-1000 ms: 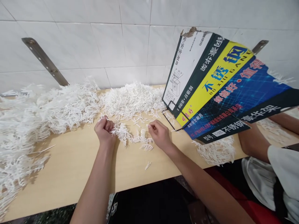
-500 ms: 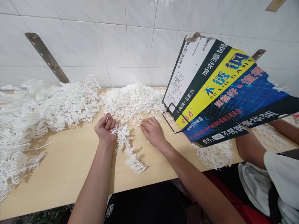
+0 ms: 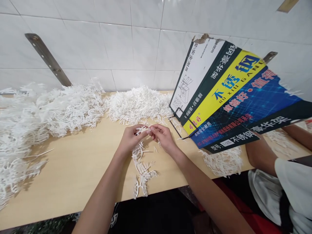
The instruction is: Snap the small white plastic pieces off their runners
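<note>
1. The strand (image 3: 141,167), white and branching, has its far end between the two hands; the rest trails over the bench (image 3: 85,169) to the near edge.
2. The left hand (image 3: 134,138) is clamped on the strand's far end, between thumb and fingers.
3. The right hand (image 3: 162,135) has thumb and fingers pinched together on that same end, fingertips meeting the left's; which twig they hold is too small to tell.
4. From the grip, the strand lies toward the near side, its long axis running roughly near to far, with a slight bend.
5. The left hand is nearer to its trailing length, which passes just right of the left wrist; the right hand stands farther off to the right.
6. Beyond the hands lies the far pile (image 3: 140,104); the left pile (image 3: 60,110) spreads left, and the card (image 3: 219,97) stands right.
</note>
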Demonstrator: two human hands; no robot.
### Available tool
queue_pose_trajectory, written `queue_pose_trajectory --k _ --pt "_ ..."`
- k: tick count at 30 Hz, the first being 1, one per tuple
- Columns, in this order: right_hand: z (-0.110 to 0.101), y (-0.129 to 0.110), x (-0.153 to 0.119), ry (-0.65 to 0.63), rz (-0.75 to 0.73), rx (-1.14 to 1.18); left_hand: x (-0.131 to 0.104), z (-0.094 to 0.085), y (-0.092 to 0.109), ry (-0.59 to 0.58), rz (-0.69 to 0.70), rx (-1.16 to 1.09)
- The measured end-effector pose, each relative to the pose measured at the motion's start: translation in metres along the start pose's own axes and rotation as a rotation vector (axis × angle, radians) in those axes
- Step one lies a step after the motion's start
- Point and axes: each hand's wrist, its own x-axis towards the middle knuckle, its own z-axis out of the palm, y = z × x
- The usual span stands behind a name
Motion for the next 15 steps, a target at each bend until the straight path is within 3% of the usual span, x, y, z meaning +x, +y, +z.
queue_pose_trajectory --k 15 --pt "-0.0011 -0.0006 0.0003 -0.008 0.064 0.123 0.0016 0.0037 -0.0053 -0.115 -0.048 -0.024"
